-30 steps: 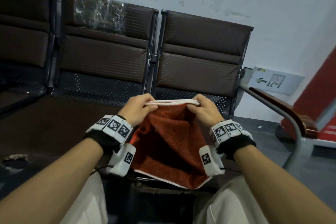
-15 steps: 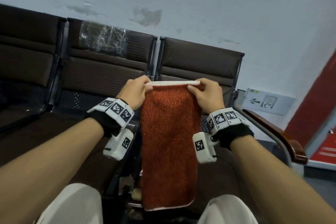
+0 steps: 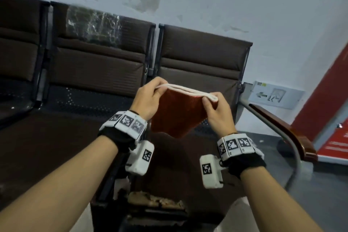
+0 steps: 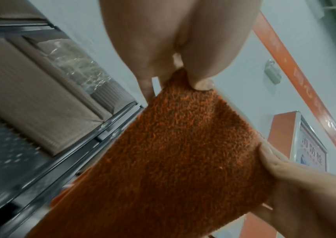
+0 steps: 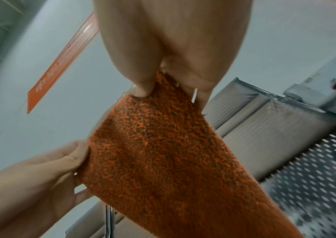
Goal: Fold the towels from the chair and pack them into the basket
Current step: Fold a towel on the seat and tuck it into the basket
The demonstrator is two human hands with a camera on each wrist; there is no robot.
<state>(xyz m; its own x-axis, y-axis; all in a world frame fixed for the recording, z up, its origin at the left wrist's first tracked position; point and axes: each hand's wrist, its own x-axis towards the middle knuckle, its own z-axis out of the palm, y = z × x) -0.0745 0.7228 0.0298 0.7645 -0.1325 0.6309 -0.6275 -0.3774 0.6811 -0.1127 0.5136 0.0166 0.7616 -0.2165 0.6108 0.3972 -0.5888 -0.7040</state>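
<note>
**Op:** Rust-orange towel [image 3: 178,115] is off the chair [image 3: 203,62], held in the air in front of its backrest.

**Eng:** Grip?

**Op:** I see my left hand [image 3: 148,100] pinching one top corner, right hand [image 3: 218,111] pinching the other. White hem is stretched between them, tilted down to the right. Basket isn't in view.

Left hand [image 3: 150,100] and right hand [image 3: 219,110] each pinch a top corner of the rust-red towel [image 3: 177,113], white-edged, held above the brown chair [image 3: 199,62] seat.
</note>
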